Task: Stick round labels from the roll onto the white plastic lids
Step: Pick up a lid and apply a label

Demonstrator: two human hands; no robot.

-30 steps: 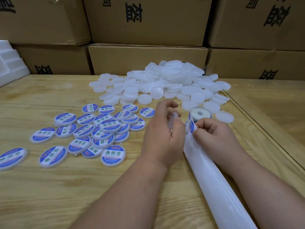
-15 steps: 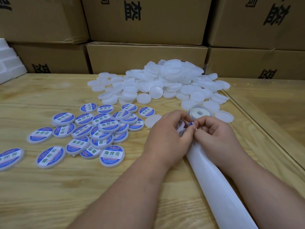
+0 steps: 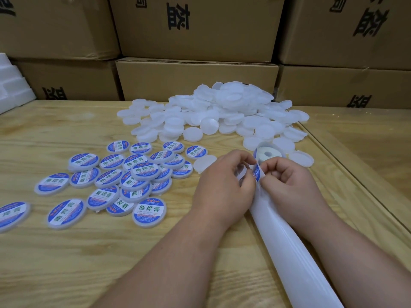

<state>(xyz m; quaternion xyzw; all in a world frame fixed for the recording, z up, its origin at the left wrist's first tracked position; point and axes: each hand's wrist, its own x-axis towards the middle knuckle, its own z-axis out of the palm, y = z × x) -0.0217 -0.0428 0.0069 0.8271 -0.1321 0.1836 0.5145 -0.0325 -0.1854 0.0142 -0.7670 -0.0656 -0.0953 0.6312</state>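
Note:
My left hand (image 3: 222, 185) holds a white lid (image 3: 241, 173) on edge in its curled fingers, mostly hidden. My right hand (image 3: 289, 181) pinches a blue round label (image 3: 256, 172) at the end of the white backing strip (image 3: 295, 252), between the two hands. The label roll (image 3: 268, 153) lies flat just beyond my fingers. A heap of bare white lids (image 3: 222, 112) sits farther back. Several labelled lids (image 3: 133, 174) lie spread to the left, and one bare lid (image 3: 203, 164) rests beside them.
The wooden table (image 3: 66, 263) carries a raised edge strip (image 3: 355, 174) along the right. Stacked cardboard boxes (image 3: 195, 81) wall off the back. White foam blocks (image 3: 13, 90) stand at the far left.
The left hand dropped from raised, spread fingers to meet the right hand, bringing a lid to the label. A bare lid appeared on the table beside the labelled ones.

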